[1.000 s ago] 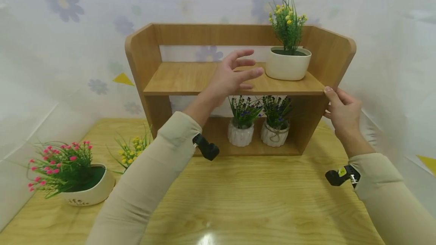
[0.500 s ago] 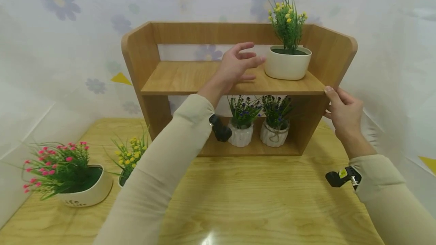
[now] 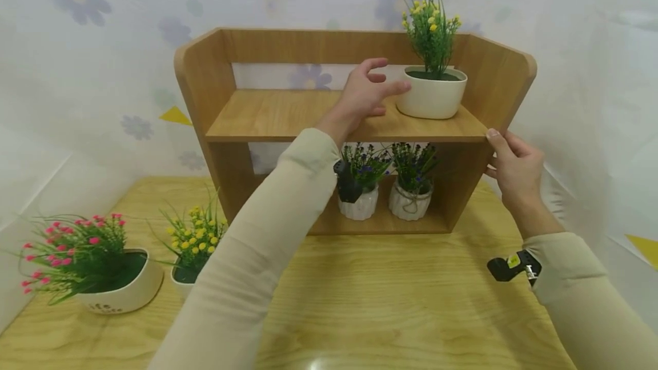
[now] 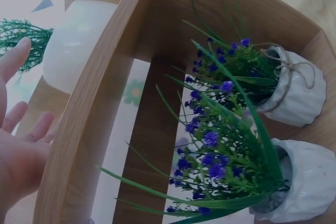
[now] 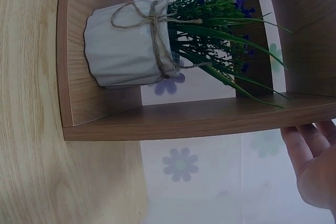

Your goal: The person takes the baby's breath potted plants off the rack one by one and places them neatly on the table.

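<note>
Cream pot [image 3: 430, 99], yellow flowers [image 3: 433, 27], brown shelf [image 3: 283, 113]

The left arm [image 3: 252, 250], in a pale beige sleeve, stretches forward and slants to the right, its wrist bare beyond the cuff. The left hand [image 3: 362, 93] is raised, digits spread apart and gently bent. The right arm [image 3: 581, 290], sleeved alike, reaches forward and leans inward; the right hand [image 3: 520, 173] grips, thumb in front, fingers behind.

A white oval pot of yellow flowers and green leaves [image 3: 432, 93] stands upright at the right, in the upper tier of an upright brown wooden shelf [image 3: 283, 113].
</note>
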{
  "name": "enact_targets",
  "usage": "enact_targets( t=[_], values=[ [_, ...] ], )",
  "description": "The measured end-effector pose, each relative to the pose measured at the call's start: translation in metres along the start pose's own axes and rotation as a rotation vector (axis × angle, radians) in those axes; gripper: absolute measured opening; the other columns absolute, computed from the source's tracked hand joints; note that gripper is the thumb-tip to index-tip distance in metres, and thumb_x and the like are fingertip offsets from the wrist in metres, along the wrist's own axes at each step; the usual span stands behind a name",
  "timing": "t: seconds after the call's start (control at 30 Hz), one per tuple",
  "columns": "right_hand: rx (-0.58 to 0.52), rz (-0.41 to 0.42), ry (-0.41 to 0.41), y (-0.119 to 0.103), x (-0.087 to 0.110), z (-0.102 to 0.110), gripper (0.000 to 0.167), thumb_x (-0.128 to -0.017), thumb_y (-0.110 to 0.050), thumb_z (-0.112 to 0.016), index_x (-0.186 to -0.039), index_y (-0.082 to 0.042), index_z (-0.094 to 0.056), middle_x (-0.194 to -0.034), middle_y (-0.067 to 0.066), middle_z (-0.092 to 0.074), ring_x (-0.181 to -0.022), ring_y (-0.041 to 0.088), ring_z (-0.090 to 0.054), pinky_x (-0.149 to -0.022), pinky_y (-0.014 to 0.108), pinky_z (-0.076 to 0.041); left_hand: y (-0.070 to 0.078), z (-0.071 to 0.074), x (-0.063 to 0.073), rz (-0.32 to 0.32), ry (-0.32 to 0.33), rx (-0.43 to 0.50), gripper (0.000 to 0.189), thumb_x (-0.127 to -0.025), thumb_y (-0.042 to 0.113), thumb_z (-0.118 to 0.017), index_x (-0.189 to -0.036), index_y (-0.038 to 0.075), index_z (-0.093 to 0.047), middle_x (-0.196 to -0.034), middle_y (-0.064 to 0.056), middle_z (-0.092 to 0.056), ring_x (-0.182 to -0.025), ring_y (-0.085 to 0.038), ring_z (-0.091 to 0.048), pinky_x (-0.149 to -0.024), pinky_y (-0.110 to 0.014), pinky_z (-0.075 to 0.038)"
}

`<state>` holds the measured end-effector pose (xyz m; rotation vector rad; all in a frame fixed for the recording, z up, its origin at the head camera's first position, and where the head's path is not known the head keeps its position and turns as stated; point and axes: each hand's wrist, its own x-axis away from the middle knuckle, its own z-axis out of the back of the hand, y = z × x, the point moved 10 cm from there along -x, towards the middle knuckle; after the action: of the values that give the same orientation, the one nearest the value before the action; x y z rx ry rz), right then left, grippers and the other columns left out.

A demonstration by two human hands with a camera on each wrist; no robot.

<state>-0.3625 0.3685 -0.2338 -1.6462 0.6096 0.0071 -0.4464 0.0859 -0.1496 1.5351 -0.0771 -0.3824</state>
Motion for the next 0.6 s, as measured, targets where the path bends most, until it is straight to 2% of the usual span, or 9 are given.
enact_targets(
  t=[0.27, 0.6],
  values=[
    [-0.011, 0.006, 0.012, -0.003, 0.004, 0.003, 0.03, -0.091, -0.024, -0.077, -0.116, -0.007, -0.076, -0.091, -0.004, -0.075, -0.077, 0.01, -0.073, -0.059, 0.026, -0.058, 0.002, -0.004, -0.006, 0.048, -0.002, -0.049, 0.09, -0.082, 0.025, -0.086, -0.155, 0.032, -0.034, -0.15, -0.001, -0.042, -0.126, -0.02, -0.053, -0.092, -0.043, -0.055],
    [0.023, 0.023, 0.011, -0.007, 0.008, 0.0, 0.035, -0.091, -0.027, -0.077, -0.119, -0.006, -0.075, -0.091, -0.005, -0.075, -0.076, 0.01, -0.073, -0.059, 0.025, -0.058, 0.005, -0.015, -0.01, 0.068, -0.031, -0.176, 0.089, -0.082, 0.026, -0.086, -0.155, 0.03, -0.035, -0.148, -0.002, -0.043, -0.125, -0.021, -0.051, -0.091, -0.038, -0.055]
  ],
)
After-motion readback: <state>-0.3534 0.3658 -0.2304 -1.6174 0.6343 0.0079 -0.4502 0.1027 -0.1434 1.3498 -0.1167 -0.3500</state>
